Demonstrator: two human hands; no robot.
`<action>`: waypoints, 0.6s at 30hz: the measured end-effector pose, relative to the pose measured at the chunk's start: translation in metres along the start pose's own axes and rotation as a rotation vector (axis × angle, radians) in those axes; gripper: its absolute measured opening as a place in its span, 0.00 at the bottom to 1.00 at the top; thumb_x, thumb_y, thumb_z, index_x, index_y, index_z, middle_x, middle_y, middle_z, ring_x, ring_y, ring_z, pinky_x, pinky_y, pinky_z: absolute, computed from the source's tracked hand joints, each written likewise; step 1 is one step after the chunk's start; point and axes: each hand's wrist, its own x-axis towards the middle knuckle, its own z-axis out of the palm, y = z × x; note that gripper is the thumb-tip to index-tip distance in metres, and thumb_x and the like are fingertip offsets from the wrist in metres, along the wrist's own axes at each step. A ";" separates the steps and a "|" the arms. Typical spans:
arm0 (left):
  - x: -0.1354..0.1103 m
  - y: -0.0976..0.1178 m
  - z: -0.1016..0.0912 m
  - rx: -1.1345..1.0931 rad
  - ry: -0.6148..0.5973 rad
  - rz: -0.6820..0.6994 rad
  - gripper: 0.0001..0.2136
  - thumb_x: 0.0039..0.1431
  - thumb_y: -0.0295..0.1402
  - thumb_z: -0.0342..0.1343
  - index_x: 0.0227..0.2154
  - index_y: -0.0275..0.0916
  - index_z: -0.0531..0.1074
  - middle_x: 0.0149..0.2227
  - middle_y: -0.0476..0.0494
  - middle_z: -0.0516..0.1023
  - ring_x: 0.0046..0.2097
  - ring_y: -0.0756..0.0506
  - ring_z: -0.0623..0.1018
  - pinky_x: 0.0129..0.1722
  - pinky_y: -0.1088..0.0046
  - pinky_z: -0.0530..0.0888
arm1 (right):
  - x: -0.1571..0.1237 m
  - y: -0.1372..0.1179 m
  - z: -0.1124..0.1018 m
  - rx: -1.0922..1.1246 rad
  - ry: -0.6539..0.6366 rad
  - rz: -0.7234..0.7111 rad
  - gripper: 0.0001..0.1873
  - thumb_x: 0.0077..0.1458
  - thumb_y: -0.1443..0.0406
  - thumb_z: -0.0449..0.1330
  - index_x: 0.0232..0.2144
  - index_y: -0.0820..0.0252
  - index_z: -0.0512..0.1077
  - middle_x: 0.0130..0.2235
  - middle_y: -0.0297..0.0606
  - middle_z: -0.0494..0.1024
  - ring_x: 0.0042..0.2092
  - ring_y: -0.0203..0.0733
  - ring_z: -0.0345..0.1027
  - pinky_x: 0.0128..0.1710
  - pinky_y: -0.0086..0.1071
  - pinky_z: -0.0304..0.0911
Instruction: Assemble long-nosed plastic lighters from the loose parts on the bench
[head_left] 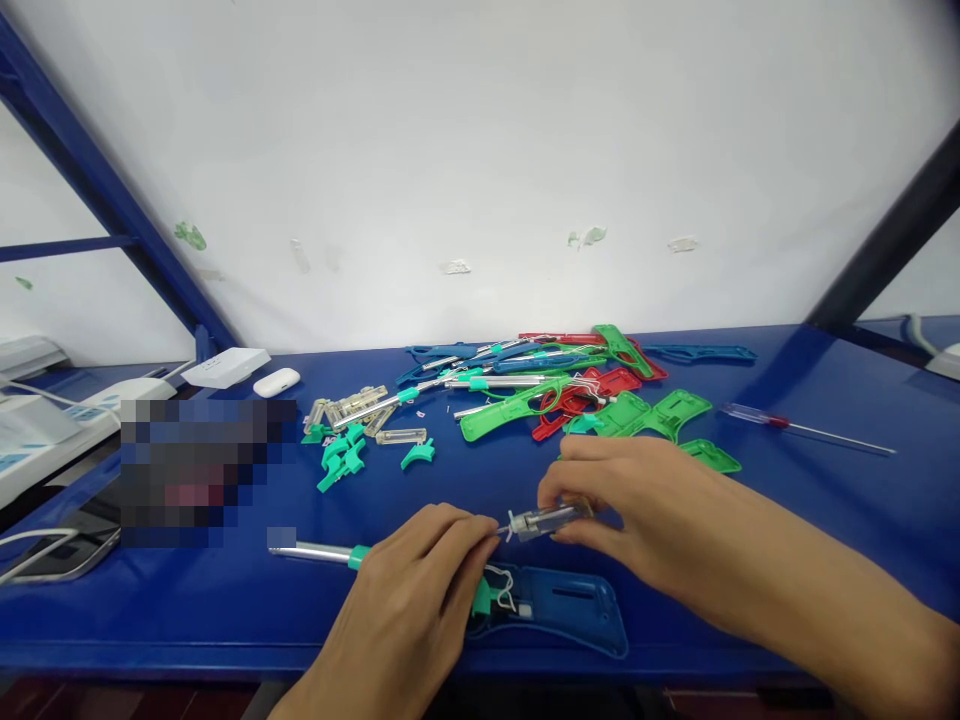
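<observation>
My right hand (600, 490) pinches a small clear plastic lighter tank (549, 519) with a white fitting on its left end. Close to that fitting, the thumb and fingertips of my left hand (431, 570) are pressed together at a thin piece too small to make out. Partly under my left hand lies a lighter with an opened blue handle shell (574, 605). A thin white tube (504, 585) loops out beside its teal part. The lighter's metal barrel (311, 551) extends to the left of my hand.
Behind my hands lie a pile of lighter parts with green shells (510, 410), teal triggers (343, 455) and clear tanks (401, 436). A screwdriver (814, 430) lies right. Left are a white earphone case (277, 382), a phone (71, 550) and a power strip (82, 420).
</observation>
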 end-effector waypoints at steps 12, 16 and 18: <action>-0.003 -0.001 -0.001 0.033 0.016 0.044 0.10 0.73 0.22 0.52 0.50 0.38 0.75 0.39 0.47 0.79 0.34 0.49 0.80 0.34 0.73 0.76 | 0.003 0.003 0.007 -0.043 -0.015 -0.049 0.09 0.62 0.70 0.68 0.36 0.49 0.74 0.39 0.25 0.79 0.40 0.39 0.73 0.38 0.35 0.57; -0.003 0.000 -0.002 0.013 0.009 0.041 0.10 0.72 0.21 0.53 0.49 0.38 0.76 0.38 0.46 0.79 0.34 0.49 0.79 0.33 0.74 0.75 | 0.003 0.003 0.008 -0.040 -0.024 -0.056 0.10 0.62 0.70 0.69 0.37 0.49 0.74 0.41 0.24 0.79 0.42 0.39 0.73 0.39 0.35 0.57; -0.002 0.000 -0.002 0.010 0.006 0.035 0.10 0.72 0.21 0.53 0.49 0.38 0.76 0.39 0.46 0.79 0.34 0.49 0.80 0.33 0.74 0.75 | 0.003 0.002 0.007 -0.041 -0.023 -0.058 0.10 0.62 0.70 0.69 0.37 0.49 0.74 0.41 0.24 0.79 0.42 0.40 0.73 0.40 0.35 0.57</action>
